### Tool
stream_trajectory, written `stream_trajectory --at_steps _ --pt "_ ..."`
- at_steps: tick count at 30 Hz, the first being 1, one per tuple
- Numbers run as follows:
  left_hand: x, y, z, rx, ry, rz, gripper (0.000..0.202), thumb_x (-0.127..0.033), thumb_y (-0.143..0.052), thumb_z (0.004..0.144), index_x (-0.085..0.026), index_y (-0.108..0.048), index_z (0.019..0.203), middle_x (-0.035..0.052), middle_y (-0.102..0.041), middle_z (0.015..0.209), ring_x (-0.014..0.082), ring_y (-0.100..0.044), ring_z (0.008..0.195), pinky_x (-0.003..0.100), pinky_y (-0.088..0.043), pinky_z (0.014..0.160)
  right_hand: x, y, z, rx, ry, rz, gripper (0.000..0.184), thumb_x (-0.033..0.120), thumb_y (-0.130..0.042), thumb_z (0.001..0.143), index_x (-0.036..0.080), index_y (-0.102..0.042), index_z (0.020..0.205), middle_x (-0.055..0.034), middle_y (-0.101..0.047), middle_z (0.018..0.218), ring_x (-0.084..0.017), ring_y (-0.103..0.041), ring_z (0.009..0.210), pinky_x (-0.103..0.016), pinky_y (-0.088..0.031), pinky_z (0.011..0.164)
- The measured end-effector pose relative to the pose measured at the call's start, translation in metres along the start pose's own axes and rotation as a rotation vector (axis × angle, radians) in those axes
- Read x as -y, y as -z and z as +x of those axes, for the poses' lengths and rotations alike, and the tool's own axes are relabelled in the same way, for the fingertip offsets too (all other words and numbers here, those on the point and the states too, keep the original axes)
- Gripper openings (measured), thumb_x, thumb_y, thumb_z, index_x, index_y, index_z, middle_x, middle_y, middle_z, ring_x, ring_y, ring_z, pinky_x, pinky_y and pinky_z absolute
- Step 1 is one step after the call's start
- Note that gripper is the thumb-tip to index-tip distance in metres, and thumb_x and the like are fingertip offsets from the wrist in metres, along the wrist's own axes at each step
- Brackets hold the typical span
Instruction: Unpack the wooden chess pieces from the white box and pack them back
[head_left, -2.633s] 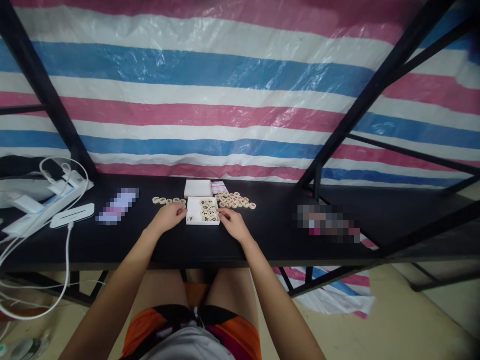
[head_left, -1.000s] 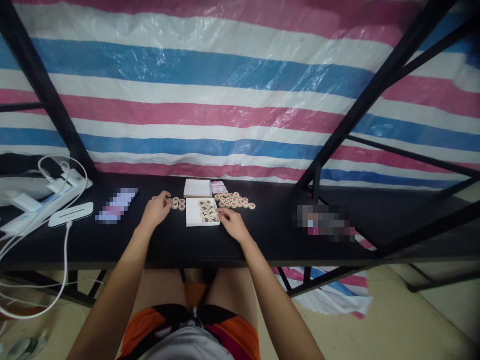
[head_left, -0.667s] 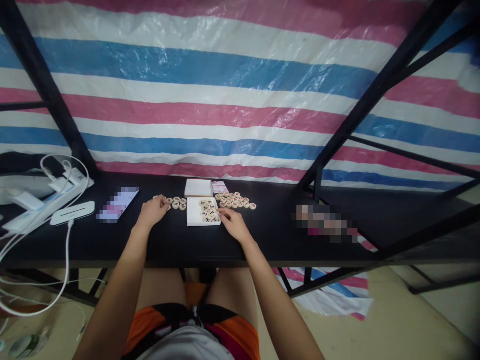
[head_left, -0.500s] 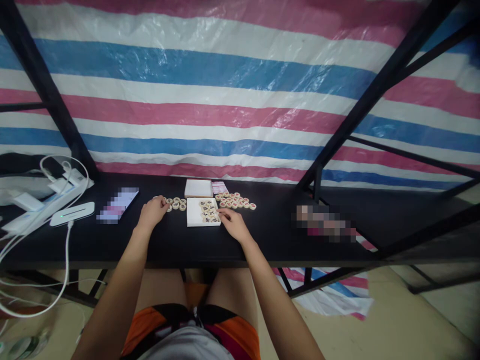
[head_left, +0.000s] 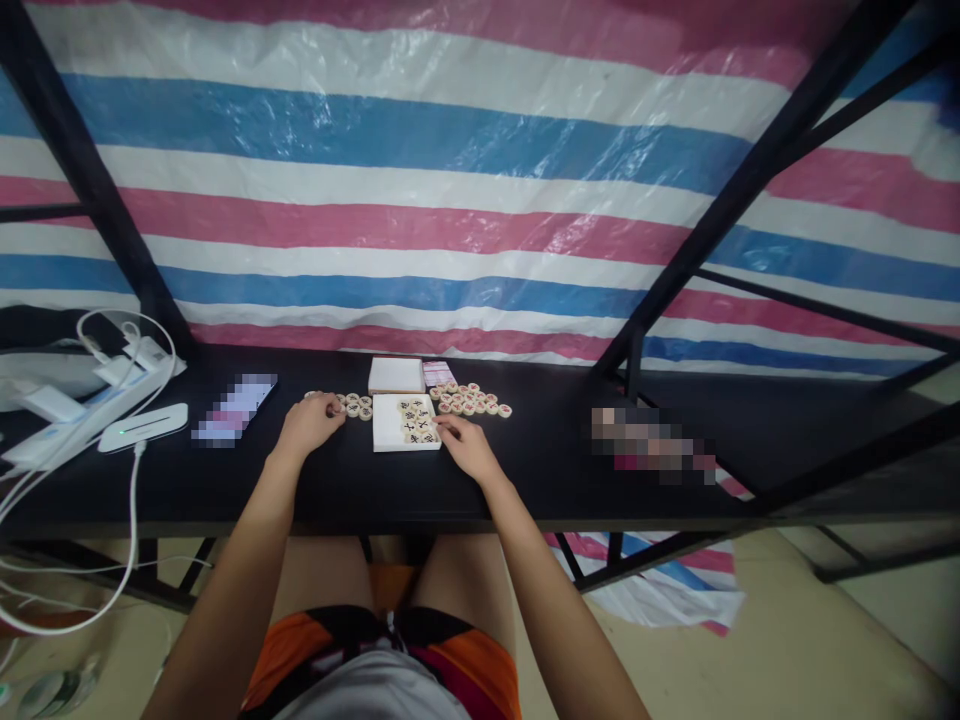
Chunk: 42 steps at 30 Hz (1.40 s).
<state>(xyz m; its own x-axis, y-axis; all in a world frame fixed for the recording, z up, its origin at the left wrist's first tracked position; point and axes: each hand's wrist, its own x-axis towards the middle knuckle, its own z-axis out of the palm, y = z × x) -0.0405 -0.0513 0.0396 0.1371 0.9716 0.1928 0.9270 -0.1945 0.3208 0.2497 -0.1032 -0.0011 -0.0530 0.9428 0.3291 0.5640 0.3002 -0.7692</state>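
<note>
White box (head_left: 387, 424) holds fewer discs (head_left: 409, 414), so I think the group (head_left: 365, 411) left of it grows by left hand (head_left: 306, 428); right hand (head_left: 466, 444) touches it, grips unclear.

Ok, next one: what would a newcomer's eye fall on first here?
Probably the shiny striped sheet filling the background behind the black desk. Next, the open white box between the left hand and right hand, with black-marked round pieces inside. Then the cluster of red-marked pieces, just beyond the right hand.
</note>
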Motion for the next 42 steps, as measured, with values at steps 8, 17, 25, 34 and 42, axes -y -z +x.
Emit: stream_trajectory --at_steps 8,17,25,34,42 --pt "-0.004 -0.003 -0.001 -0.047 -0.108 -0.063 0.011 -0.028 -0.051 0.079 -0.021 -0.06 0.079 0.004 -0.06 0.087 0.0201 -0.058 0.084 0.027 -0.042 0.07 -0.002 0.0 0.0 0.003 -0.006 0.004 0.03 0.031 -0.048 0.083 0.021 -0.069 0.101 -0.0028 -0.069 0.084 -0.016 -0.062 0.075 -0.029 -0.046 0.077" --pt "-0.052 -0.027 -0.015 0.028 -0.707 -0.107 0.032 -0.04 -0.044 0.091 -0.02 -0.063 0.106 0.0075 -0.062 0.107 0.023 -0.052 0.105 0.038 -0.037 0.094 -0.001 0.0 0.0 0.003 0.002 0.017 0.029 0.03 -0.048 0.083 0.02 -0.068 0.1 -0.0035 -0.069 0.087 -0.016 -0.062 0.077 -0.028 -0.046 0.078" --pt "-0.058 -0.031 -0.021 0.11 -0.749 -0.036 0.043 -0.048 -0.037 0.094 -0.022 -0.06 0.119 0.0086 -0.061 0.118 0.0242 -0.05 0.112 0.04 -0.033 0.098 -0.002 -0.001 0.001 0.01 -0.001 0.033 0.029 0.031 -0.049 0.083 0.02 -0.068 0.101 -0.0036 -0.069 0.086 -0.016 -0.062 0.076 -0.029 -0.046 0.077" --pt "-0.063 -0.035 -0.024 0.162 -0.769 0.022 0.049 -0.051 -0.03 0.095 -0.026 -0.052 0.131 0.0097 -0.05 0.135 0.0264 -0.048 0.121 0.041 -0.033 0.099 -0.003 -0.001 0.001 0.011 0.004 0.015 0.029 0.031 -0.049 0.084 0.02 -0.068 0.102 -0.004 -0.069 0.086 -0.016 -0.062 0.077 -0.029 -0.046 0.077" --pt "-0.064 -0.037 -0.022 0.1 -0.757 0.016 0.048 -0.047 -0.027 0.097 -0.02 -0.058 0.121 0.0103 -0.057 0.123 0.0237 -0.053 0.112 0.038 -0.038 0.096 -0.004 -0.002 0.001 0.008 0.008 0.016 0.029 0.032 -0.049 0.084 0.02 -0.068 0.102 -0.0039 -0.069 0.087 -0.016 -0.062 0.076 -0.028 -0.046 0.076"
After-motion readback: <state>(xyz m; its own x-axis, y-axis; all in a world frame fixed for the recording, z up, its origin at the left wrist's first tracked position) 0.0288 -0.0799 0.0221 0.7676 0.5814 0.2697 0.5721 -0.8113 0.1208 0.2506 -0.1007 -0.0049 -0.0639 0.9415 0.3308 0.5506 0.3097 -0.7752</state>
